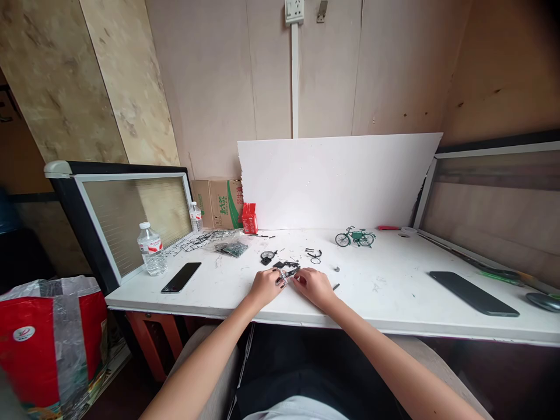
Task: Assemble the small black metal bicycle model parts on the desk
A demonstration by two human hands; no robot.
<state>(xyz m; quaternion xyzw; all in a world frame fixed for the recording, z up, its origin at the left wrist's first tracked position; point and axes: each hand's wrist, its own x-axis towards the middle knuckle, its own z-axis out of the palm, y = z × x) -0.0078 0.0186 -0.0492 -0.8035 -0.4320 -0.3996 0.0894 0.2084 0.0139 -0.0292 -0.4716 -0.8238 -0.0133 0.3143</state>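
Observation:
My left hand is closed around a slim dark piece with silvery parts between the fingers; its kind is too small to make out. Close beside it, my right hand has its fingers pinched together at the end of that piece, and what they hold is hidden. Just beyond the hands lie small black model parts: a spoked wheel, a black block, a ring and a curved part. Farther right stands a small green model bicycle.
A phone and a water bottle are on the left, near a bag of small parts and parts frames. A cardboard box and red carton stand behind. At right are a dark flat slab and a mouse.

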